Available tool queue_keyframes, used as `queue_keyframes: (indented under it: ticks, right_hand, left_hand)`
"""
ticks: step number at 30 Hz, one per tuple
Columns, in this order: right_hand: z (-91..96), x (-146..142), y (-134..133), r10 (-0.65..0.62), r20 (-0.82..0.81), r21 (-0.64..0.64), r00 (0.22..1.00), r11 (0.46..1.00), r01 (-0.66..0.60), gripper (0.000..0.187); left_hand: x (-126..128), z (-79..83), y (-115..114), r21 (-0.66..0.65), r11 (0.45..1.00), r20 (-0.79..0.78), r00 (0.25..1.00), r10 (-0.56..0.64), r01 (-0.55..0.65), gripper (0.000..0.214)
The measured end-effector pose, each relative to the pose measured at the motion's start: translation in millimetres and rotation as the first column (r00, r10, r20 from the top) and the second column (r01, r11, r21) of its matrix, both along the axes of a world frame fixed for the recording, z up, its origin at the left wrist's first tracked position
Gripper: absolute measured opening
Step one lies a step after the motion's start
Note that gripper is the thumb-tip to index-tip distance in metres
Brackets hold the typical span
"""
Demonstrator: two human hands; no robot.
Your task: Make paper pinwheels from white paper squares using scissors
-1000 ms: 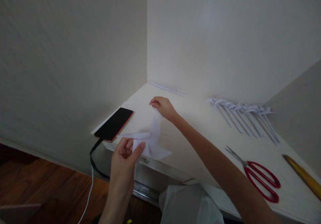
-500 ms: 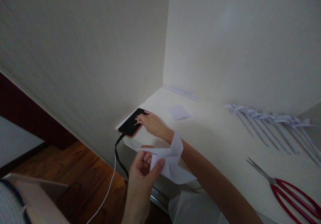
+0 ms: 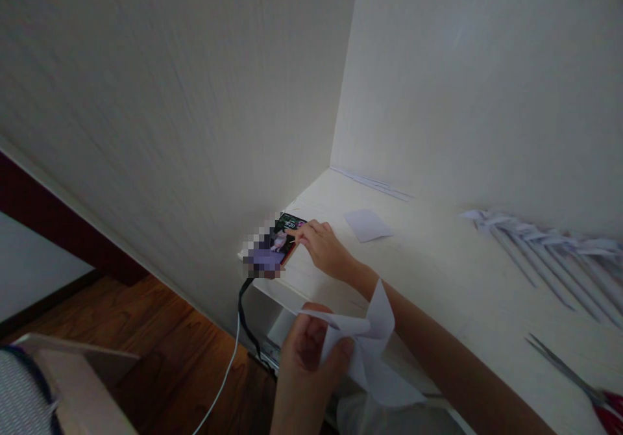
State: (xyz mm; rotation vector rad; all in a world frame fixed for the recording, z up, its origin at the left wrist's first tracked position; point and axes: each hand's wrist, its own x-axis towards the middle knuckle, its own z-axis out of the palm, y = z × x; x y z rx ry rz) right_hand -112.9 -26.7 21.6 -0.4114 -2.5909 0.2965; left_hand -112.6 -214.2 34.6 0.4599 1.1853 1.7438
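Two hands at work over a white counter (image 3: 438, 273). Left hand (image 3: 304, 363) low and near, thumb and fingers pinched on a folded white paper pinwheel (image 3: 367, 344), lifted clear of the counter's near edge, blades fanning up and to the right over the right forearm. Right hand (image 3: 324, 248) reached out across to the far left, fingers loosely spread and curled, fingertips touching the lit screen of a phone (image 3: 277, 243); nothing gripped in it. Phone flat at the counter's left corner, against the left wall, red edge showing, part of the screen blurred out. Black cable (image 3: 248, 321) plugged at the phone's near end, hanging off the counter edge, joined lower down by a white cable (image 3: 221, 383) trailing toward the wooden floor (image 3: 160, 357).

Just right of the right hand, a small white paper square (image 3: 367, 224) flat on the counter, apart from the fingers. Farther back, thin paper strips (image 3: 374, 184) along the foot of the far wall. Well off to the right, a row of finished paper pinwheels (image 3: 545, 247) on long rolled stems, laid side by side, heads toward the far wall. Near the right edge of view, scissors (image 3: 574, 380) with metal blades pointing left and a bit of red handle at the corner. At lower left, beyond the counter, a pale flat-topped object on the floor, too cut off to identify.
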Motion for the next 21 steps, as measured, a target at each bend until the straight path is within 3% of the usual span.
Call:
queue_keyframes:
  ticks: [8, 14, 21]
  right_hand:
    - [-2.7, -7.7, 2.6, 0.022, 0.016, -0.031, 1.000, 0.999, -0.021, 0.015]
    - [2.3, 7.8, 29.4, -0.216, -0.082, -0.072, 0.973, 0.975, 0.210, 0.023]
    - [9.6, 26.7, 20.8, -0.199, -0.122, -0.112, 0.972, 0.976, 0.186, 0.019]
  left_hand:
    - [-6.4, -9.3, 0.9, 0.026, 0.999, 0.109, 0.993, -0.047, 0.044, 0.029]
    - [-6.8, -8.3, -0.5, 0.008, 1.000, 0.082, 0.996, -0.019, 0.018, 0.025]
    - [-6.8, -9.8, 0.3, 0.038, 0.998, 0.095, 0.994, -0.056, 0.052, 0.025]
